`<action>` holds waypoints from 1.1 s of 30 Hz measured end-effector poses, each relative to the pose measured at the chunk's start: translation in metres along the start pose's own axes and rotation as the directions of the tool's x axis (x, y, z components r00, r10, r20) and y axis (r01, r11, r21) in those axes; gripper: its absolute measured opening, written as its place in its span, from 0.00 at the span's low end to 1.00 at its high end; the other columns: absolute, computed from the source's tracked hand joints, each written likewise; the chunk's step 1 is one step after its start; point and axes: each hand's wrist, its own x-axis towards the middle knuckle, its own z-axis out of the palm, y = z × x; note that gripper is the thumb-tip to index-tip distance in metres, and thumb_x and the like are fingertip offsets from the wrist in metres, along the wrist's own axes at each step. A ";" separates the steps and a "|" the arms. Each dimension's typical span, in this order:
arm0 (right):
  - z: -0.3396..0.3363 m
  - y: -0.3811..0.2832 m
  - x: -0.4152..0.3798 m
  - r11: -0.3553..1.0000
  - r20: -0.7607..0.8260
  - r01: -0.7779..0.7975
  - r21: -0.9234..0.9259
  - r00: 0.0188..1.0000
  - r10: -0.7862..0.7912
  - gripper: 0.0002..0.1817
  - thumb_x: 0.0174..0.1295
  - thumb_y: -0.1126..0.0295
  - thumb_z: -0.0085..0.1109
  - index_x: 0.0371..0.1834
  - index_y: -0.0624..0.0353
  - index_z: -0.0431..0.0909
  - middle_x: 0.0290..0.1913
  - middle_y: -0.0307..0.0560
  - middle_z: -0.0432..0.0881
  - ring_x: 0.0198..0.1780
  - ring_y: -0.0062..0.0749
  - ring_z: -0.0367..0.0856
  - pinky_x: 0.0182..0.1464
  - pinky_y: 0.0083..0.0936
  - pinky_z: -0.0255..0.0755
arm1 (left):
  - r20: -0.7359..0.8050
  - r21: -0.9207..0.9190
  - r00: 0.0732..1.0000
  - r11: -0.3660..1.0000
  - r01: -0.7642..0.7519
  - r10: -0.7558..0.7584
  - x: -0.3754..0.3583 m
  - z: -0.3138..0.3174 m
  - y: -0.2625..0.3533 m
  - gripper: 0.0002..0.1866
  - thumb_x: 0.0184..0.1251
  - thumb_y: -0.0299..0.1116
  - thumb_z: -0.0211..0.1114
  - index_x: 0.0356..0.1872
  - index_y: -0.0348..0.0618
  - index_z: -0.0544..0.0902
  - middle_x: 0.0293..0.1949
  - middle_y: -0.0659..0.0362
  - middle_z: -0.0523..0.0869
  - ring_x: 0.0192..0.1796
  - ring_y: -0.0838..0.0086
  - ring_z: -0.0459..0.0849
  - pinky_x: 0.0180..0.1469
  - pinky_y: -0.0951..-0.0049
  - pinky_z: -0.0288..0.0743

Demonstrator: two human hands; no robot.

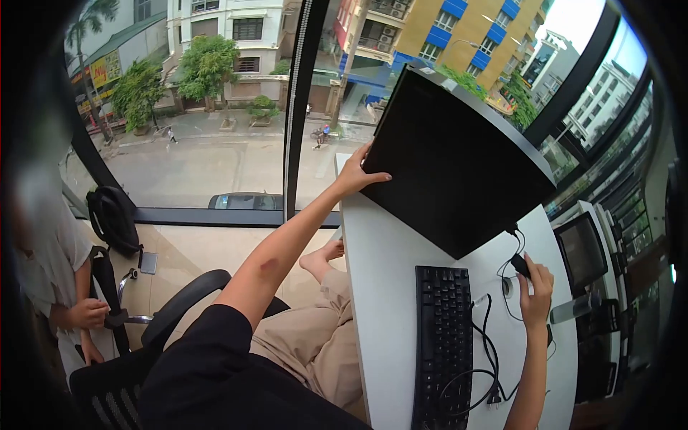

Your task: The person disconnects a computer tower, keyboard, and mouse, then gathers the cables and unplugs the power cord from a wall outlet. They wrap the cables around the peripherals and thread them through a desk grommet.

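Observation:
My left hand grips the lower left edge of a large black monitor, the thumb on its dark face and the fingers behind it. The monitor is tilted above the white desk. On the right, my right hand pinches a small black connector on a thin cable, just below the monitor's lower right side. A black keyboard lies on the desk left of my right hand. Between the keyboard and my right forearm lies a coiled black cable with a plug.
A person sits at the far left, hands near a black office chair. A black bag rests by the window. A clear glass stands at the desk's right side, near another screen.

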 end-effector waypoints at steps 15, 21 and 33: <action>0.101 0.031 0.017 0.293 0.421 -0.625 0.724 0.736 0.531 0.13 0.66 0.68 0.56 0.43 0.68 0.79 0.33 0.43 0.83 0.33 0.23 0.79 0.39 0.18 0.71 | -0.014 0.005 0.994 0.995 0.104 -0.104 -0.001 -0.001 0.002 0.44 0.49 0.36 0.74 0.67 0.34 0.62 0.58 0.47 0.75 0.61 0.62 0.74 0.65 0.67 0.65; 0.103 0.037 0.018 0.284 0.495 -0.646 0.709 0.742 0.451 0.19 0.72 0.58 0.47 0.39 0.63 0.81 0.22 0.34 0.74 0.24 0.16 0.66 0.30 0.15 0.63 | -0.025 -0.027 0.996 0.996 0.083 -0.084 -0.005 0.002 0.008 0.34 0.53 0.34 0.71 0.61 0.33 0.67 0.53 0.51 0.78 0.55 0.66 0.76 0.60 0.68 0.69; 0.103 0.045 0.021 0.319 0.423 -0.605 0.729 0.765 0.485 0.16 0.53 0.73 0.68 0.45 0.64 0.80 0.38 0.42 0.83 0.40 0.22 0.77 0.43 0.21 0.68 | -0.039 0.007 0.994 0.994 0.105 -0.105 -0.007 0.006 0.017 0.38 0.53 0.40 0.73 0.62 0.33 0.67 0.53 0.50 0.79 0.54 0.65 0.78 0.60 0.67 0.71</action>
